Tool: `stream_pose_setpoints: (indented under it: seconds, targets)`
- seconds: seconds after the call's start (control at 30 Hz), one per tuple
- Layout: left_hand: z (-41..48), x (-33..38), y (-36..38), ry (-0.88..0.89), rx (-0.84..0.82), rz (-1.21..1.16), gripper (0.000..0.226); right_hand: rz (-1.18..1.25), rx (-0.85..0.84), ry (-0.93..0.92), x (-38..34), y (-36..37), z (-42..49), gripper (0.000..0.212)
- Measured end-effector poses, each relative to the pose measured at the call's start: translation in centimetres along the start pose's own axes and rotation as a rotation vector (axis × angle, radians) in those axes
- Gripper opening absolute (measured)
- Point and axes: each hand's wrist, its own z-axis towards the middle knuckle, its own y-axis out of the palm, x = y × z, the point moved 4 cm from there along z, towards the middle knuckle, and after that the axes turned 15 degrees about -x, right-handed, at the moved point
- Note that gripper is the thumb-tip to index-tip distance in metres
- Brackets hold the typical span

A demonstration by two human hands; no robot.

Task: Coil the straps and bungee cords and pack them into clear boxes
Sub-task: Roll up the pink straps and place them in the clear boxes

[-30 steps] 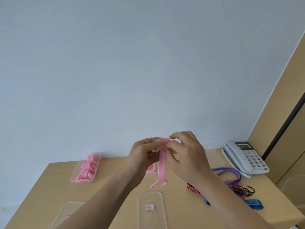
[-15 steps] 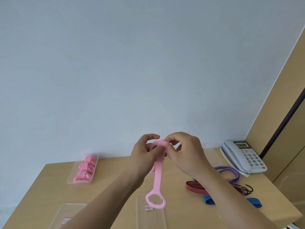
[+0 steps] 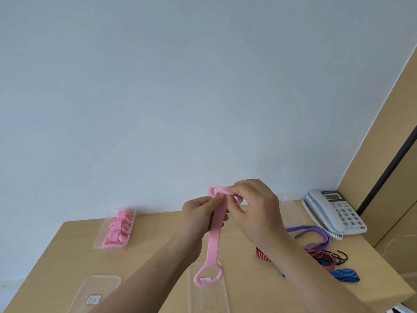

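The person holds a pink strap [image 3: 213, 242] in the air well left of the telephone [image 3: 334, 211], above the wooden table [image 3: 158, 249]. The right hand [image 3: 255, 206] pinches the strap's top end between thumb and forefinger, with the other fingers curled in. That end is bent over into a first small loop. The left hand [image 3: 197, 214] grips the strap just below the loop with curled fingers. The rest of the strap hangs straight down. Its ring end dangles over a labelled clear piece [image 3: 216, 299] at the table's near edge.

Judging by this, the coil on this strap has barely begun: one turn at the top, with most of the length left to roll.

Farthest left of the telephone, a clear box [image 3: 98, 243] already holds several coiled pink straps [image 3: 117, 229], so that part of the job looks well along. Another labelled clear piece [image 3: 99, 283] lies at the near edge, far left of the telephone. Whether these two are lids or shallow boxes is hard to tell. A further clear box [image 3: 293, 211], just left of the telephone, appears to hold nothing.

In front of the telephone lie things not yet coiled: a purple strap [image 3: 316, 231], a red striped bungee cord [image 3: 261, 255], a blue striped bungee cord [image 3: 345, 275] and black hooks [image 3: 338, 258]. These are probably the larger share of what is left.
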Motion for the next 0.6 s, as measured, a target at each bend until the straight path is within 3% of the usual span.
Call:
stream_pose_setpoints:
  seconds: [0.6]
  targets:
    - [0.14, -0.08, 0.08, 0.054, -0.117, -0.082, 0.036, -0.187, 0.015, -0.115, -0.67, 0.20, -1.03, 0.019]
